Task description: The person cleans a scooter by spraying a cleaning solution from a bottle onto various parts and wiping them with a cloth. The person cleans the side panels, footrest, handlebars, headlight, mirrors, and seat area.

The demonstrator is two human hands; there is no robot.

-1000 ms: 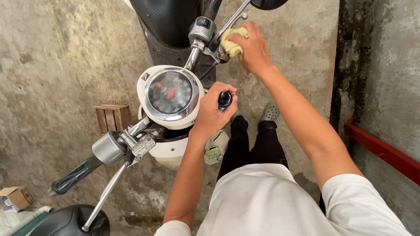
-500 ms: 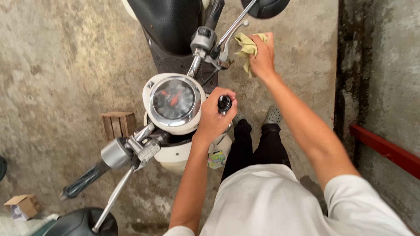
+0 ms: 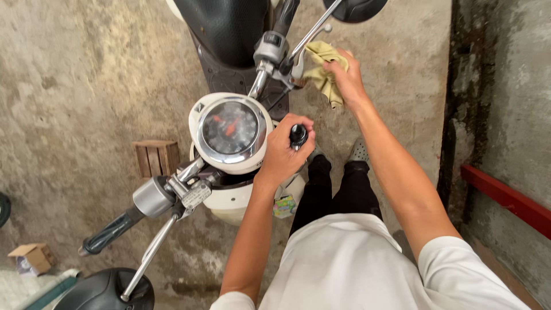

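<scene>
A yellow cloth (image 3: 324,72) is gripped by the right hand (image 3: 344,77) beside the brake lever (image 3: 310,37), while a small black bottle (image 3: 298,136) is clasped in the left hand (image 3: 284,155).

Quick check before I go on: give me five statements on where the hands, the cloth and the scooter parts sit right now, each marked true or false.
1. The right hand holds a yellow cloth beside the brake lever. True.
2. The left hand rests on the round speedometer glass. False: it grips a small black knob-like part to the right of the speedometer.
3. The near handlebar grip is free of any hand. True.
4. A small wooden crate sits on the concrete floor behind the scooter. True.
5. Both hands hold the cloth. False: only the right hand does.
</scene>
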